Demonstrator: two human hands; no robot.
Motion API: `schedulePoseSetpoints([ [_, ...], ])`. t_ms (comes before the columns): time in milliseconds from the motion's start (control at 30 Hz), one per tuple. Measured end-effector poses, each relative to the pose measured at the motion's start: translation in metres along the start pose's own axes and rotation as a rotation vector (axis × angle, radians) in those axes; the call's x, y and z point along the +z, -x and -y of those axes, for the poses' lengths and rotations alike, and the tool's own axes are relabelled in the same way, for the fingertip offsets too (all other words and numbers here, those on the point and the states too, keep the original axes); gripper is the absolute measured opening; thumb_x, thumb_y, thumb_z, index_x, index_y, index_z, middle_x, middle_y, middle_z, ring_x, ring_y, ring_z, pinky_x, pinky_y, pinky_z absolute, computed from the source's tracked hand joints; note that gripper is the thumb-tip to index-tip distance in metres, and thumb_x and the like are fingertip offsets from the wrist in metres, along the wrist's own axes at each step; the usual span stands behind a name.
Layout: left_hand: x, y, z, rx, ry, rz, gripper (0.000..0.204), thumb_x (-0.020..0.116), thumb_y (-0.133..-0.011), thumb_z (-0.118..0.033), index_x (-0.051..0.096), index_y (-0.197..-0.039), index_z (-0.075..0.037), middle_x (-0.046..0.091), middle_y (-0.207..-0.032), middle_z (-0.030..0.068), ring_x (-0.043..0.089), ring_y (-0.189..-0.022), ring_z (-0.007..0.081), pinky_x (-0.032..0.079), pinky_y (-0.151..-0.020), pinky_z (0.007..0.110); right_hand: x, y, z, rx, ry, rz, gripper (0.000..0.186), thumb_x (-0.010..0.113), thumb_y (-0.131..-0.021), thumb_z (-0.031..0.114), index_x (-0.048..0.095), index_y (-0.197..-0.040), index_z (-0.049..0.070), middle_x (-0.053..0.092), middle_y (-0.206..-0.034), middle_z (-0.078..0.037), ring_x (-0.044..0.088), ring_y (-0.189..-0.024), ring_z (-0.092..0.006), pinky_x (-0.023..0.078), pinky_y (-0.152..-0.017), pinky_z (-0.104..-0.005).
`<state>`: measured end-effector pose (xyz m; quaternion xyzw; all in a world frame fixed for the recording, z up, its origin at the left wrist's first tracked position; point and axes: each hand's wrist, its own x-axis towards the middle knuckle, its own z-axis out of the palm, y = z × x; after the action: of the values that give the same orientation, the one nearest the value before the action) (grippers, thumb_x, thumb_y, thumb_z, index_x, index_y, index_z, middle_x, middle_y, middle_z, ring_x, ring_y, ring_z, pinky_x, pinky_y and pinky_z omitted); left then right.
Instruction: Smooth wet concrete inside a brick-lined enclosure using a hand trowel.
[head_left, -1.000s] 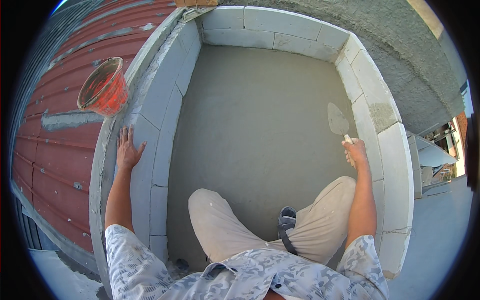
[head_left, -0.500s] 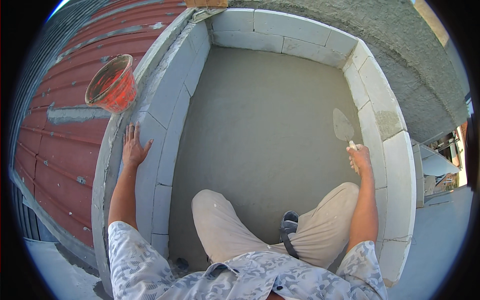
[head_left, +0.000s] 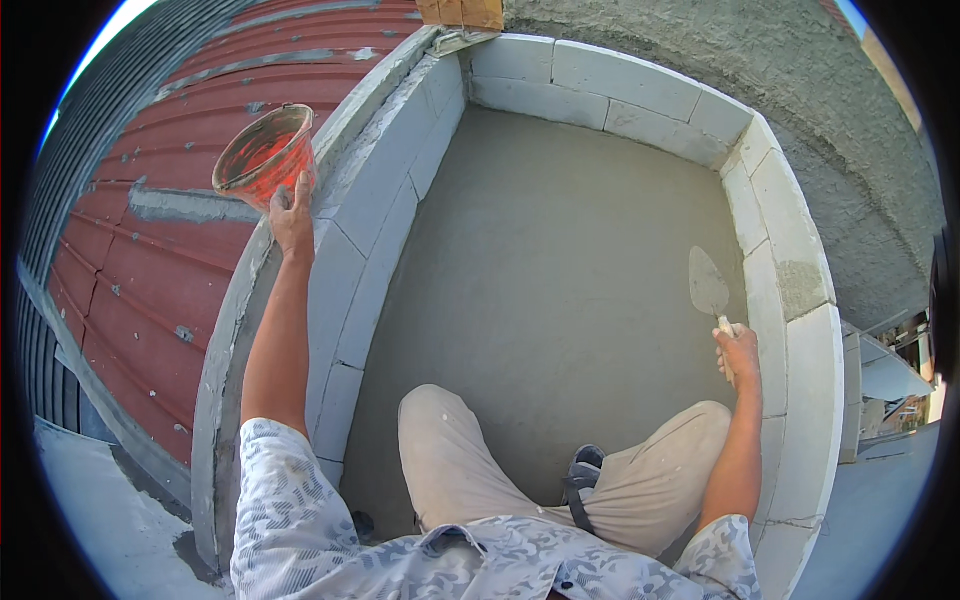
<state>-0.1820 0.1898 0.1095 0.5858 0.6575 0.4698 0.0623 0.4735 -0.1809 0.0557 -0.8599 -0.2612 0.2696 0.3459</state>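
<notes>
Bucket (head_left: 290, 172) is by the left wall (head_left: 345, 240), left hand (head_left: 292, 225) at its near side, thumb and fingers parted; I can't tell if they grip. Right hand (head_left: 739, 355) is wrapped round the trowel (head_left: 709, 285).

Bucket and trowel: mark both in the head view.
Bucket (head_left: 281, 177): head view, on its red outer wall, just below the rim.
Trowel (head_left: 708, 284): head view, on the middle of its blade.

We distinguish a matt, plastic-looking bucket (head_left: 284, 170) w/ rough, crusted finish, a dull-metal-bladed trowel (head_left: 708, 282), smooth matt cement-type floor (head_left: 560, 230), fairly smooth matt blocks (head_left: 622, 82), v. rough rendered wall (head_left: 700, 42), ribbed sheet-metal-type roofing (head_left: 140, 335) & matt cloth trousers (head_left: 450, 450).
</notes>
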Motion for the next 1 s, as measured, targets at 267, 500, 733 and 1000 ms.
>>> schedulePoseSetpoints([
  [267,0.019,-0.078,-0.020,-0.738,1.314,-0.199,0.070,0.077,-0.090,-0.040,0.046,-0.138,0.002,0.050,-0.143,0.0217,0.050,-0.133,0.0421,0.039,-0.112,0.057,0.001,-0.002,-0.003,0.003,-0.013,0.039,0.021,0.071,-0.090,0.021,0.063,-0.099,0.003,0.058,-0.067,-0.003,0.053,-0.048,-0.0121,0.044,-0.041,-0.0288],
  [500,0.001,-0.091,-0.029,-0.582,1.193,-0.255,0.040,0.065,-0.094,-0.009,0.049,-0.129,0.004,0.064,-0.121,0.0176,0.069,-0.103,0.0360,0.049,-0.103,0.055,-0.008,0.001,-0.013,0.014,-0.006,0.024,0.022,0.070,-0.090,0.020,0.063,-0.103,0.004,0.058,-0.067,-0.002,0.052,-0.048,-0.0114,0.044,-0.041,-0.0285],
  [733,-0.047,-0.005,-0.068,-0.069,1.078,0.223,0.028,0.065,-0.091,-0.002,0.056,-0.117,0.004,0.070,-0.106,0.0133,0.072,-0.090,0.0221,0.062,-0.079,0.038,0.001,0.031,0.025,-0.192,-0.185,-0.053,0.032,0.068,-0.090,0.011,0.062,-0.120,0.002,0.060,-0.079,-0.004,0.055,-0.055,-0.0107,0.045,-0.047,-0.0267],
  [1000,-0.040,0.078,-0.114,-0.028,0.768,0.743,0.030,0.071,-0.090,-0.006,0.060,-0.117,0.001,0.072,-0.106,0.0093,0.070,-0.094,0.0158,0.057,-0.088,0.034,0.041,0.060,0.116,-0.955,0.294,-0.092,0.044,0.071,-0.089,0.015,0.063,-0.133,0.015,0.069,-0.097,-0.014,0.068,-0.087,-0.0270,0.054,-0.078,-0.0438],
])
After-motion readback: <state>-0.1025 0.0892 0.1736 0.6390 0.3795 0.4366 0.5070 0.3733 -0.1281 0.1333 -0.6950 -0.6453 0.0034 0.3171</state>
